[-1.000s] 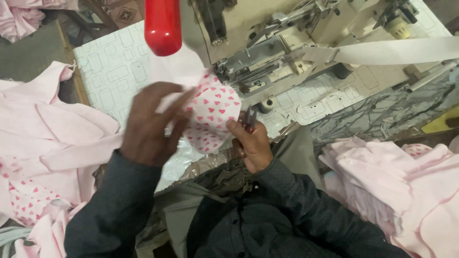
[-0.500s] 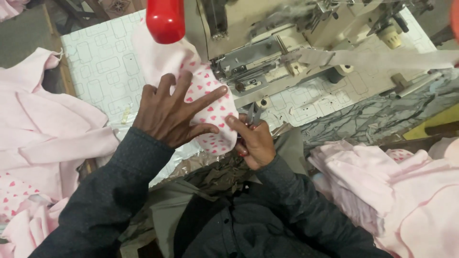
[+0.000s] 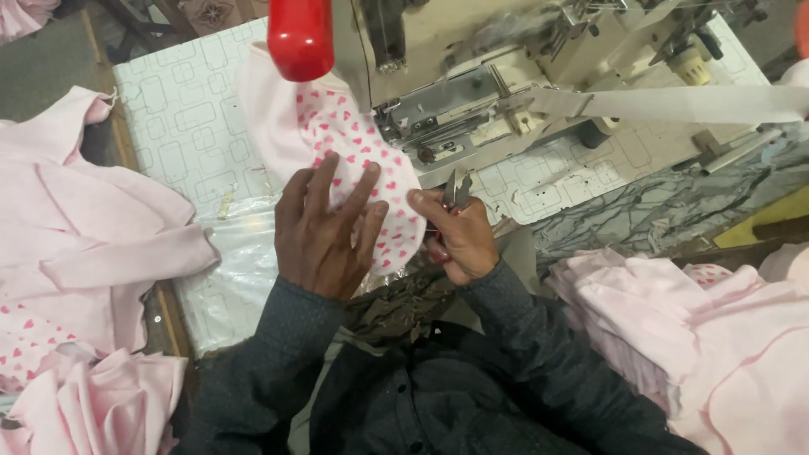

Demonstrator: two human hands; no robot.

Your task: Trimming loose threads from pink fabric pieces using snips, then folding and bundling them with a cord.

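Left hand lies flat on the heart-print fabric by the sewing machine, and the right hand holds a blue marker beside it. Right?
Not quite. The left hand does press flat on the heart-print fabric by the sewing machine, but the right hand holds small metal snips, not a blue marker. The head view shows it.

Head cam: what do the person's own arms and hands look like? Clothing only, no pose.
Both hands are bare: no gloves, and no rings or watch that I can make out on the left hand or the right hand. Both arms wear long dark grey sleeves of a finely speckled fabric, reaching to the wrists. They belong to a dark buttoned shirt, its placket running down the chest.
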